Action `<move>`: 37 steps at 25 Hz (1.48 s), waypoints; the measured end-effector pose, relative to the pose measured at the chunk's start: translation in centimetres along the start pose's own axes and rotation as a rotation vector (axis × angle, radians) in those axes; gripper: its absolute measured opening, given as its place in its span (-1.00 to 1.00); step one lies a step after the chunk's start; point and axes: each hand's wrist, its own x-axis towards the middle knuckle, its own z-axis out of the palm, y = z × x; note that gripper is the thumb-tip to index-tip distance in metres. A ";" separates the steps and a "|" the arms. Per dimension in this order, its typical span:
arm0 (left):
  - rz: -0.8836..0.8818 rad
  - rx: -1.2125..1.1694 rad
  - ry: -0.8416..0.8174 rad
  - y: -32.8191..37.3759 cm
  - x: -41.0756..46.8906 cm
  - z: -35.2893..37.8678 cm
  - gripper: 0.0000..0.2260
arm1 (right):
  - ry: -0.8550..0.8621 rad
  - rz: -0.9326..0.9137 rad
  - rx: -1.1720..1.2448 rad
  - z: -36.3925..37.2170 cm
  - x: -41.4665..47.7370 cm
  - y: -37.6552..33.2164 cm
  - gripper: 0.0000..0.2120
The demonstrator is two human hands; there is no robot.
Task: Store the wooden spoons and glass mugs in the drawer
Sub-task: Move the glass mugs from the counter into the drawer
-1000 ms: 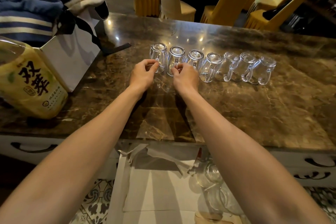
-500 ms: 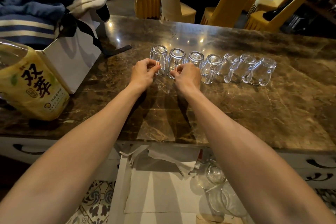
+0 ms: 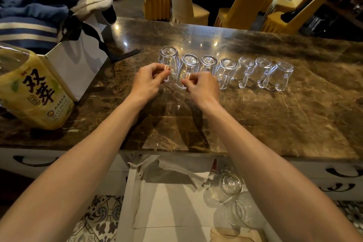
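Observation:
Several clear glass mugs stand upside down in a row on the brown marble counter (image 3: 275,124). My left hand (image 3: 146,82) pinches the handle of the leftmost mug (image 3: 168,58), which sits a little higher than the others. My right hand (image 3: 202,86) pinches the handle of the second mug (image 3: 188,65). The other mugs (image 3: 255,70) stretch to the right, untouched. Below the counter's front edge the white drawer (image 3: 125,212) is pulled out, lined with white paper, with upturned glass mugs (image 3: 230,185) at its right side. No wooden spoon is clearly seen.
A big yellow bottle (image 3: 33,92) lies at the counter's left, beside a white paper bag (image 3: 78,65) stuffed with blue cloth. Yellow-covered chairs (image 3: 241,6) ring a dark table behind the counter. Closed drawers with dark handles (image 3: 341,173) flank the pulled-out one.
Both hands have closed their fingers on the handles of the two leftmost mugs, and the leftmost mug has shifted slightly up and away from the row.

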 end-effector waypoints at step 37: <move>-0.108 -0.163 -0.258 1.1 -25.9 -5.5 -0.78 | -0.135 -0.154 0.072 -5.0 -25.3 2.9 -0.91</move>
